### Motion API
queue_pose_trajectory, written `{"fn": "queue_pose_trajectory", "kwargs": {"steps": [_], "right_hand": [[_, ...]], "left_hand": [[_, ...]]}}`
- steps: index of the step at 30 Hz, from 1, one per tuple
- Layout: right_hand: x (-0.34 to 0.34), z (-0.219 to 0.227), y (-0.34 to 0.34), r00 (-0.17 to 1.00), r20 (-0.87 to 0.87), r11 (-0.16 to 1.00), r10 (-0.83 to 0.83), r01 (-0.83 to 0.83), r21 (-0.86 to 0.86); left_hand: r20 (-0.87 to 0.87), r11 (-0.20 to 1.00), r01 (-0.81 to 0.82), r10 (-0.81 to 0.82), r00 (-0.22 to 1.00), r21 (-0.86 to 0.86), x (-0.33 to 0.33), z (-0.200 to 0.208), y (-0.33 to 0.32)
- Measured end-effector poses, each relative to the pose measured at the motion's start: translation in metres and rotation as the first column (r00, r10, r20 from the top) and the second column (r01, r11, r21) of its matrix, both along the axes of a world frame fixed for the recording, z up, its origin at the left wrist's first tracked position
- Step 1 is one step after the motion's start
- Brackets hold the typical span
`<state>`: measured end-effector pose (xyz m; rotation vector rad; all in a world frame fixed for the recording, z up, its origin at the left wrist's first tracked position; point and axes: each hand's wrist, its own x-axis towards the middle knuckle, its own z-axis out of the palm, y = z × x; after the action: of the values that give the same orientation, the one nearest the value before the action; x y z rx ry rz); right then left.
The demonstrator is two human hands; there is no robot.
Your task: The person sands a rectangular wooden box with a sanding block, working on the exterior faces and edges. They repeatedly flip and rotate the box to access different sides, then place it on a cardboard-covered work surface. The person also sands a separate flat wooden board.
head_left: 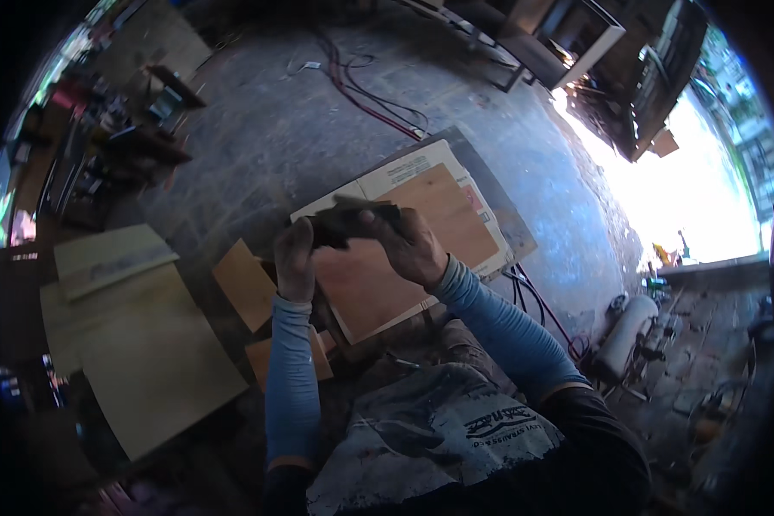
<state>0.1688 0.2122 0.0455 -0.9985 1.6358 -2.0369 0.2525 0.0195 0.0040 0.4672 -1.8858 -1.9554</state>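
Between my two hands, above the work surface, is a dark, ragged-edged sheet [344, 225]. It is blurred, and whether it is sandpaper or cloth I cannot tell. My left hand [294, 262] is closed on its left end. With thumb on top, my right hand [414, 249] grips its right end. Beneath them lies a reddish-brown wooden panel [374, 288], flat on a pale printed cardboard sheet [387, 176]. My hands and the dark sheet cover part of the panel's left side.
Smaller wooden pieces [243, 284] lie left of the panel. Large pale boards [159, 361] rest farther left. Red and black hoses [353, 95] cross the concrete floor ahead. A grey cylindrical tank [628, 334] stands at right, near a bright opening. Cluttered benches line the left side.
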Motion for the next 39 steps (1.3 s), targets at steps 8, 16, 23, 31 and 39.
{"fn": "queue_pose_trajectory", "kwargs": {"steps": [8, 16, 23, 31, 39], "right_hand": [[0.054, -0.061, 0.025, 0.627, -0.764, 0.522, 0.152, 0.606, 0.601], [0.004, -0.063, 0.006, 0.677, -0.736, 0.407, -0.024, 0.679, 0.611], [-0.023, -0.069, 0.006, 0.57, -0.813, 0.236, -0.12, 0.811, 0.535], [0.077, -0.081, -0.002, 0.629, -0.774, 0.445, 0.072, 0.674, 0.589], [0.141, -0.105, 0.003, 0.624, -0.78, 0.392, 0.049, 0.706, 0.59]], "left_hand": [[0.542, 0.483, 0.422, 0.136, 0.829, -0.767, -0.044, -0.023, 0.006], [0.54, 0.463, 0.433, 0.122, 0.833, -0.773, -0.038, -0.026, -0.003], [0.53, 0.497, 0.415, 0.111, 0.84, -0.762, -0.036, -0.023, 0.003], [0.619, 0.531, 0.455, 0.176, 0.766, -0.715, -0.048, -0.028, -0.015], [0.573, 0.556, 0.408, 0.157, 0.804, -0.724, -0.055, -0.035, 0.011]]}}
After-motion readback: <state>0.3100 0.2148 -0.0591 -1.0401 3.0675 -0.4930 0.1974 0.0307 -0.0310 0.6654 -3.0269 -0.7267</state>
